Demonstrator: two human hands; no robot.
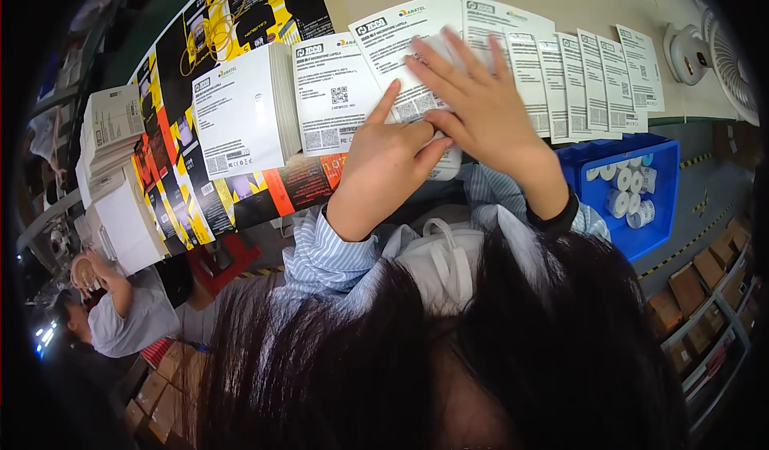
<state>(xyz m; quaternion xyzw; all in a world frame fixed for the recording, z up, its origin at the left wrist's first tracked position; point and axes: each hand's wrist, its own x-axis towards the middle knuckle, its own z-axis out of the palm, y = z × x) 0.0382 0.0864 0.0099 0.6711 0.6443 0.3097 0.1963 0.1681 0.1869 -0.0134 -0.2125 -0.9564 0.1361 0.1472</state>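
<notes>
Flat and open, my right hand [481, 101] presses the white printed sheet [400, 57] onto the table [577, 1] to hold it, my left hand [384, 157] loosely curled beside, forefinger pinning its edge, more sheets [593, 77] fanned rightward.
</notes>
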